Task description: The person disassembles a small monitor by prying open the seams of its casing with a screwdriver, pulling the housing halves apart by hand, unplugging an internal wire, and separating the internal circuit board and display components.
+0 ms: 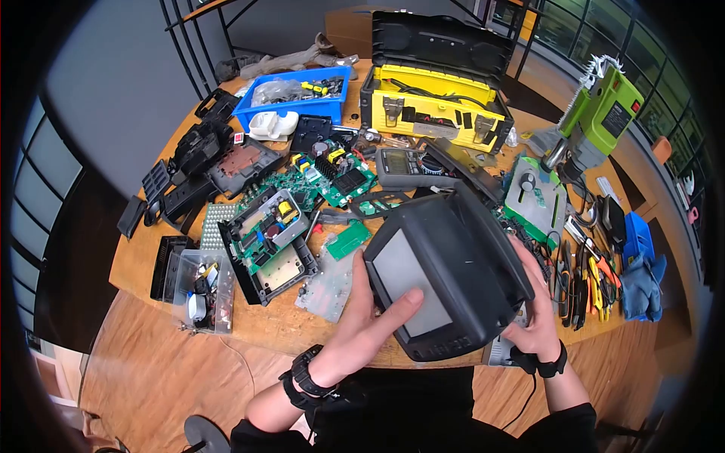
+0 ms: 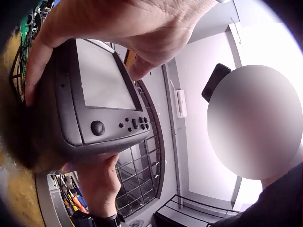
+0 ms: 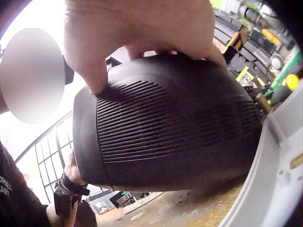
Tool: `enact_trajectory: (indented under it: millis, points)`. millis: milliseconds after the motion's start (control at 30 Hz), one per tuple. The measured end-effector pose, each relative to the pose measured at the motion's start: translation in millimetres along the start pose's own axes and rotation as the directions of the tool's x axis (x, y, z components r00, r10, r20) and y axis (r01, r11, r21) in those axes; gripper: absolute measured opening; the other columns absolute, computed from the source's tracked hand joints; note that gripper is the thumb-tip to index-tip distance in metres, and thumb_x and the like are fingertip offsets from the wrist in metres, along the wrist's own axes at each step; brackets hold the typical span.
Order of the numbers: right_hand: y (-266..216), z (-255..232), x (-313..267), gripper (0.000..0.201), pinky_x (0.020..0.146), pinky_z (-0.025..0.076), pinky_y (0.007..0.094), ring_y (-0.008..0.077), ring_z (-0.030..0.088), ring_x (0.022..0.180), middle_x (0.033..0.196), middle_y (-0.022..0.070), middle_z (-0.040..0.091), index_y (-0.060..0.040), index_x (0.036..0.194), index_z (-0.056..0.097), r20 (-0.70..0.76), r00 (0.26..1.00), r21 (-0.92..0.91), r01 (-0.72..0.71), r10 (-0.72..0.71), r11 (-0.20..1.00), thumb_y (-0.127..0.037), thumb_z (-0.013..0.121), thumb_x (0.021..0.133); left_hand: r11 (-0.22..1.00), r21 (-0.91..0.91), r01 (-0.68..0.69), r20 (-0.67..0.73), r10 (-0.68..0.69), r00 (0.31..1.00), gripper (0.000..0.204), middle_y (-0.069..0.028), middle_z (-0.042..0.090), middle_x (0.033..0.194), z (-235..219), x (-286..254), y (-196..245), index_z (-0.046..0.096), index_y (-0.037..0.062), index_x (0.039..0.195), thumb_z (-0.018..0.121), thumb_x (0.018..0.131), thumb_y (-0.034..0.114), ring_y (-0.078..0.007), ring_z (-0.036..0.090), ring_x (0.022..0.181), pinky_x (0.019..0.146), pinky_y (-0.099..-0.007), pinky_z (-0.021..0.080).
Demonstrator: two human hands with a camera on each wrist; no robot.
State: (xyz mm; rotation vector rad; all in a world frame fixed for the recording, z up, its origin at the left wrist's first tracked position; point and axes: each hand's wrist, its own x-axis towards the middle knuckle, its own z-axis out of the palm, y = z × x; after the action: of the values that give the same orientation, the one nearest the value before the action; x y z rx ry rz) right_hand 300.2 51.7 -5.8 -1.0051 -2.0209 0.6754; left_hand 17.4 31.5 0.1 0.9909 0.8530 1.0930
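A bulky black monitor [image 1: 453, 279] is held tilted over the front edge of the table. My left hand [image 1: 359, 332] grips it at the screen side, its thumb reaching across the grey screen [image 1: 408, 279]. At the opposite side my right hand [image 1: 540, 321] holds the housing. Below the screen, the left wrist view shows a round knob [image 2: 98, 127] and several small buttons [image 2: 135, 124]. Long ridged vents [image 3: 137, 123] run along the casing in the right wrist view, just under the right hand's fingers.
An opened casing with a circuit board [image 1: 264, 234], loose green boards [image 1: 343, 181] and a multimeter [image 1: 411, 167] crowd the table [image 1: 264, 325]. Behind stand a blue bin [image 1: 291, 113] and a yellow-black toolbox [image 1: 438, 121]. A green power tool [image 1: 604, 113] and hand tools [image 1: 585, 279] lie right.
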Motion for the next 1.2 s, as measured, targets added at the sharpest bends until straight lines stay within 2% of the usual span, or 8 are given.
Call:
enact_trajectory:
  millis: [67,300,600,700,800,967,1133,1200]
  points:
    - [-5,1,2,0.083,0.116,0.020,0.0519,0.0420,0.028,0.145,0.153,0.0225,0.036,-0.0054,0.140,0.051,0.020,1.000,-0.029,0.017,-0.016,0.999,-0.053,0.076,0.078,1.000,0.001,-0.002,-0.021,0.002,1.000,0.102,-0.0226,0.029,0.150,-1,1,-2,-0.009,-0.0053,0.151,0.066,0.094,0.034,-0.0269,0.033,0.139,0.115,-0.0391,0.028]
    - [-9,2,1,0.073,0.114,0.024,0.0545,0.0467,0.029,0.143,0.152,0.0235,0.038,-0.0059,0.125,0.063,0.045,0.997,-0.103,0.074,-0.070,0.992,-0.030,0.089,0.061,0.993,-0.114,0.041,-0.047,-0.046,0.998,0.113,-0.0229,0.028,0.149,3,9,1,-0.004,-0.0063,0.149,0.077,0.085,0.039,-0.0296,0.034,0.139,0.113,-0.0404,0.031]
    - [-21,-3,-19,0.055,0.114,0.024,0.0552,0.0463,0.027,0.144,0.153,0.0241,0.037,-0.0069,0.119,0.067,0.093,0.986,-0.184,0.152,-0.137,0.971,-0.028,0.083,0.071,0.999,0.033,0.015,-0.101,-0.011,0.995,0.120,-0.0230,0.042,0.142,0,16,-6,-0.013,-0.0083,0.150,0.080,0.080,0.021,-0.0271,0.052,0.124,0.103,-0.0361,0.044]
    - [-23,-2,-26,0.065,0.118,0.020,0.0501,0.0369,0.026,0.147,0.154,0.0221,0.036,-0.0034,0.136,0.055,0.013,0.998,0.075,-0.059,0.058,0.995,-0.043,0.067,0.086,1.000,-0.009,-0.003,-0.111,0.002,0.994,0.121,-0.0214,0.043,0.141,3,15,-5,-0.014,-0.0058,0.151,0.079,0.077,0.012,-0.0257,0.055,0.120,0.100,-0.0350,0.047]
    - [-8,7,-26,0.071,0.117,0.024,0.0441,0.0322,0.031,0.145,0.154,0.0179,0.035,-0.0024,0.150,0.033,-0.168,0.953,0.316,-0.190,0.252,0.930,-0.023,0.067,0.091,0.999,-0.030,-0.028,-0.099,0.025,0.995,0.119,-0.0200,0.043,0.142,2,13,-7,-0.012,-0.0030,0.153,0.079,0.076,0.009,-0.0249,0.056,0.119,0.099,-0.0342,0.048]
    - [-4,-2,-12,0.093,0.116,0.027,0.0419,0.0303,0.034,0.142,0.152,0.0230,0.034,0.0013,0.152,0.022,-0.017,0.863,0.291,-0.479,0.505,0.828,-0.032,0.077,0.085,0.998,0.010,-0.057,-0.039,0.057,0.998,0.119,-0.0176,0.037,0.147,-6,11,-14,-0.004,0.0013,0.156,0.077,0.068,0.006,-0.0267,0.044,0.132,0.108,-0.0369,0.039]
    - [-3,1,-2,0.108,0.116,0.027,0.0362,0.0303,0.035,0.142,0.150,0.0259,0.036,0.0082,0.150,0.019,-0.017,0.864,0.309,-0.474,0.504,0.824,-0.038,0.084,0.078,0.997,0.024,-0.068,0.003,0.068,0.998,0.120,-0.0172,0.035,0.147,-5,11,-11,-0.003,0.0014,0.155,0.079,0.069,0.016,-0.0278,0.038,0.136,0.113,-0.0385,0.031]
    - [-6,-1,-3,0.098,0.118,0.022,0.0375,0.0265,0.028,0.145,0.155,0.0177,0.031,-0.0003,0.154,0.019,0.058,0.846,0.379,-0.510,0.531,0.772,-0.026,0.081,0.082,0.999,0.033,-0.016,0.007,0.015,1.000,0.122,-0.0182,0.035,0.147,0,8,-3,-0.005,0.0019,0.155,0.081,0.071,0.020,-0.0289,0.038,0.136,0.113,-0.0396,0.031]
